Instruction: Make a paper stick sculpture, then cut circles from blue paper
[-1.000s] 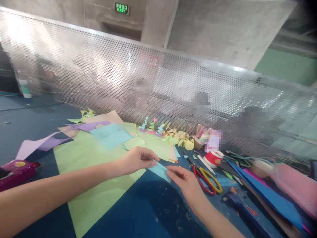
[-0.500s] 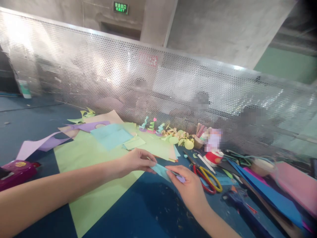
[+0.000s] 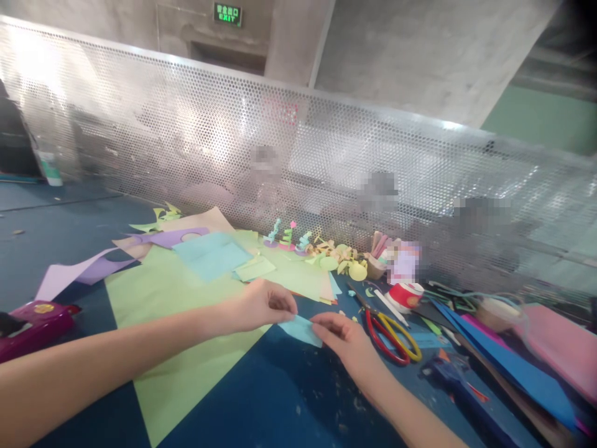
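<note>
A small piece of light blue paper (image 3: 301,330) is stretched between my two hands above the dark blue table. My left hand (image 3: 263,306) pinches its upper left edge between thumb and fingers. On the other side, my right hand (image 3: 342,336) grips the right end, with the fingers covering part of it. Under my left forearm lies a large light green sheet (image 3: 186,361). Just right of my right hand are scissors (image 3: 392,336) with one red and one yellow handle loop, lying on the table.
Light blue sheets (image 3: 212,255) and purple cut paper (image 3: 86,270) lie at the left, near a magenta tape dispenser (image 3: 40,323). Small paper spiral figures (image 3: 286,235) stand by the perforated metal screen (image 3: 196,130). At right are a red-and-white roll (image 3: 405,296), a dark blue tool (image 3: 457,386) and coloured sheets (image 3: 513,367).
The blue paper has turned to show more of its flat face and sits slightly lower. The purple bit seen by my right hand is no longer visible.
</note>
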Motion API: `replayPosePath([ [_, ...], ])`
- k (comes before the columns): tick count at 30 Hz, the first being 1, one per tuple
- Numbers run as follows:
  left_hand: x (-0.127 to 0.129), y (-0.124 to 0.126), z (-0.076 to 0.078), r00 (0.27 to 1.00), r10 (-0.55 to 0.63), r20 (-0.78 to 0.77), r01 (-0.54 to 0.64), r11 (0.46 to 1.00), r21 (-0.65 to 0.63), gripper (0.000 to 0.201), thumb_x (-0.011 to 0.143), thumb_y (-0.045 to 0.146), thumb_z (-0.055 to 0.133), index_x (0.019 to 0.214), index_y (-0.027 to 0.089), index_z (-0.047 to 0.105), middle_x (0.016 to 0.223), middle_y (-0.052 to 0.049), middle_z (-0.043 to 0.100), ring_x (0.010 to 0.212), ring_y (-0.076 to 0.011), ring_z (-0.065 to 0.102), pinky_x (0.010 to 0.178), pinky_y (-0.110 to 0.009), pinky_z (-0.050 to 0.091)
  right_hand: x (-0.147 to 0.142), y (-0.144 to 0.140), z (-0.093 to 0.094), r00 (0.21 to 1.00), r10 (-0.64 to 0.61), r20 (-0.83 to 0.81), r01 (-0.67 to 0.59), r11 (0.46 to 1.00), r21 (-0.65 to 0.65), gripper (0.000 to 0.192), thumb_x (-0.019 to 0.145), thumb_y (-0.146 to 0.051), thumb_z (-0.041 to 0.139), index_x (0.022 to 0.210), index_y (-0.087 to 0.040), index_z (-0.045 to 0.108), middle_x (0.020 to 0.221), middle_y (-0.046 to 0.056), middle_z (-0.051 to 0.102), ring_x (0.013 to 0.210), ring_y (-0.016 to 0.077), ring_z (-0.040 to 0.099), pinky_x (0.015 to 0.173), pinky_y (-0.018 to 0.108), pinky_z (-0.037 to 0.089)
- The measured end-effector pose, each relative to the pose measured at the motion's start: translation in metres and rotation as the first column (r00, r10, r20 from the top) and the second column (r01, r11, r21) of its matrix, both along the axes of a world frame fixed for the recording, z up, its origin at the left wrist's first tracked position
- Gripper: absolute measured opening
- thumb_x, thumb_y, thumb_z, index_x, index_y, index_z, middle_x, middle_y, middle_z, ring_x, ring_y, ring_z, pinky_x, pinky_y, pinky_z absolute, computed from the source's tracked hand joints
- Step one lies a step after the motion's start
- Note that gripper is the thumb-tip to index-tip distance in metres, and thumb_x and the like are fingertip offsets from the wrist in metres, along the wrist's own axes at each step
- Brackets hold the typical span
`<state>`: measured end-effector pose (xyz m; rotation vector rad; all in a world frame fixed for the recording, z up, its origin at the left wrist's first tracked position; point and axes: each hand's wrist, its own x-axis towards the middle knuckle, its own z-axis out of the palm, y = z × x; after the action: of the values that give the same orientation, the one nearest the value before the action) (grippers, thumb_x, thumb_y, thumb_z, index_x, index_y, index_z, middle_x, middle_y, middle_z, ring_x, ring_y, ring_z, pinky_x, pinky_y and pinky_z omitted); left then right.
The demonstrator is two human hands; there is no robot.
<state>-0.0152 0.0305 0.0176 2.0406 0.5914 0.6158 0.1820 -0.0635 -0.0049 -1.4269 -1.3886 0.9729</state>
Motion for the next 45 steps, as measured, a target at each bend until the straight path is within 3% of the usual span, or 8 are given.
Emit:
replayPosePath([
  [8, 0.003, 0.003, -0.005, 0.998, -0.035, 0.059, 0.055, 0.919, -0.39, 0.018, 0.067, 0.031, 0.068, 0.078, 0.016, 0.068, 0.071, -0.001, 0.066, 0.068, -0.0126, 0.059, 0.067, -0.024, 0.045, -0.001, 0.001, 0.0, 1.0, -0.012, 0.026, 0.01, 0.999, 0.051, 0.024, 0.072, -0.04, 0.064, 0.084, -0.019, 0.064, 0.079, 0.002, 0.064, 0.072, 0.0157, 0.057, 0.067, 0.025, 0.044],
  [16, 0.005, 0.0, -0.016, 1.0, -0.009, 0.001, 0.009, 0.998, -0.06, 0.012, 0.07, 0.021, 0.061, 0.078, 0.015, 0.067, 0.073, -0.002, 0.065, 0.065, -0.0125, 0.058, 0.061, -0.022, 0.046, 0.0, 0.001, -0.003, 0.999, 0.032, -0.001, -0.032, 0.999, 0.007, 0.021, 0.072, -0.039, 0.065, 0.082, -0.02, 0.065, 0.075, 0.0, 0.063, 0.071, 0.0154, 0.057, 0.066, 0.025, 0.044],
  [19, 0.006, 0.0, -0.015, 1.0, -0.024, 0.013, 0.024, 0.998, -0.05, 0.013, 0.072, 0.023, 0.06, 0.08, 0.016, 0.067, 0.076, -0.002, 0.065, 0.067, -0.0122, 0.058, 0.063, -0.022, 0.046, 0.001, 0.002, -0.003, 1.0, 0.017, 0.021, -0.018, 0.999, 0.033, 0.021, 0.073, -0.039, 0.064, 0.08, -0.019, 0.065, 0.073, 0.0, 0.063, 0.069, 0.0152, 0.057, 0.065, 0.025, 0.044],
  [23, 0.005, 0.0, -0.011, 0.999, -0.034, 0.037, 0.041, 0.974, -0.224, 0.017, 0.069, 0.03, 0.066, 0.079, 0.016, 0.068, 0.07, 0.0, 0.064, 0.067, -0.0127, 0.059, 0.064, -0.023, 0.047, 0.001, 0.002, -0.002, 0.997, -0.002, 0.075, -0.002, 0.998, 0.061, 0.02, 0.073, -0.038, 0.064, 0.078, -0.019, 0.064, 0.073, 0.001, 0.062, 0.07, 0.0156, 0.057, 0.065, 0.025, 0.044],
  [28, 0.003, 0.003, -0.013, 0.998, -0.048, 0.039, 0.061, 0.882, -0.467, 0.02, 0.067, 0.032, 0.069, 0.077, 0.014, 0.068, 0.07, -0.002, 0.066, 0.063, -0.0142, 0.064, 0.069, -0.029, 0.051, 0.0, 0.001, -0.003, 0.994, -0.001, 0.113, -0.009, 0.996, 0.087, 0.016, 0.074, -0.034, 0.063, 0.079, -0.019, 0.063, 0.075, 0.001, 0.064, 0.073, 0.0157, 0.059, 0.067, 0.026, 0.045],
  [35, 0.007, 0.001, -0.018, 0.998, -0.009, 0.062, 0.027, 0.958, -0.285, 0.013, 0.066, 0.023, 0.068, 0.074, 0.013, 0.067, 0.06, -0.001, 0.063, 0.059, -0.0127, 0.061, 0.059, -0.023, 0.049, -0.001, 0.0, -0.002, 0.993, 0.003, 0.116, -0.011, 0.998, 0.069, 0.014, 0.074, -0.033, 0.062, 0.078, -0.019, 0.06, 0.078, 0.001, 0.062, 0.075, 0.0165, 0.059, 0.069, 0.027, 0.046],
  [40, 0.006, 0.002, -0.02, 0.999, -0.024, 0.029, 0.027, 0.995, -0.094, 0.011, 0.071, 0.021, 0.063, 0.078, 0.015, 0.067, 0.07, -0.002, 0.065, 0.064, -0.0118, 0.06, 0.06, -0.021, 0.047, -0.002, 0.0, 0.0, 0.991, 0.053, 0.123, -0.061, 0.996, 0.065, 0.018, 0.077, -0.036, 0.06, 0.085, -0.02, 0.062, 0.076, 0.001, 0.061, 0.074, 0.0165, 0.058, 0.068, 0.026, 0.045],
  [45, 0.003, 0.001, -0.016, 0.998, -0.066, 0.015, 0.067, 0.995, -0.072, 0.012, 0.072, 0.022, 0.063, 0.081, 0.016, 0.067, 0.07, 0.0, 0.065, 0.063, -0.0106, 0.059, 0.059, -0.02, 0.046, 0.0, 0.0, -0.001, 0.983, 0.083, 0.163, -0.09, 0.995, 0.033, 0.018, 0.079, -0.035, 0.058, 0.082, -0.019, 0.063, 0.064, -0.001, 0.058, 0.063, 0.0144, 0.056, 0.062, 0.025, 0.043],
])
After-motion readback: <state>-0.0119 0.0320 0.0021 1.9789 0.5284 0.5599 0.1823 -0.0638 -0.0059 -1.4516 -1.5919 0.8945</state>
